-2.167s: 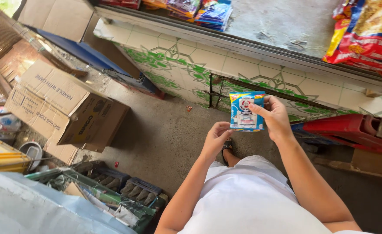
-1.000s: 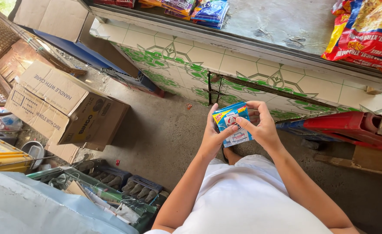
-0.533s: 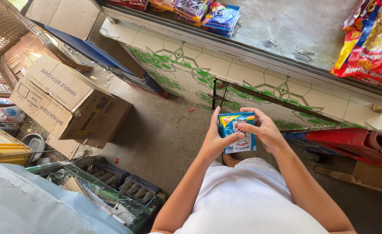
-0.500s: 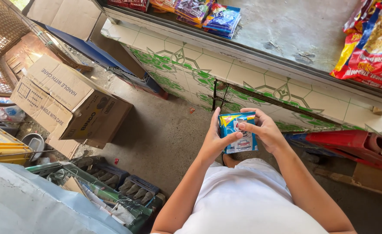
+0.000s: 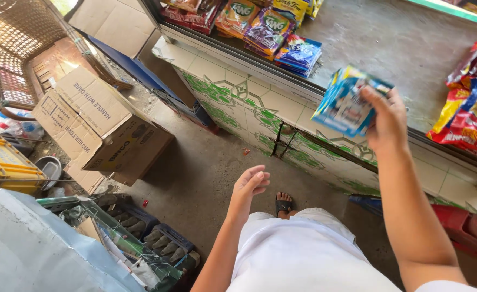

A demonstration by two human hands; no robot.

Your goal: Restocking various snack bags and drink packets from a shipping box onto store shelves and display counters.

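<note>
**Premises: floor, counter, surroundings**

Bare grey concrete floor (image 5: 195,178), daylit. Counter front faced in white tiles with green pattern (image 5: 233,103); grey concrete countertop (image 5: 390,38). Brown cardboard box (image 5: 100,127) beside woven rattan chair (image 5: 19,38). Yellow plastic crate (image 5: 6,165) at left.

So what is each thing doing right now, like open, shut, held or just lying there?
Blue flat snack packet: sealed, held up over the counter.
Right hand: closed on the packet's edge.
Left hand: empty, fingers loosely curled, hanging low.
Brown cardboard box: closed, tilted on the floor.
Purple and orange drink sachets: lying stacked on the grey counter.
Black sandal: worn on a foot.
</note>
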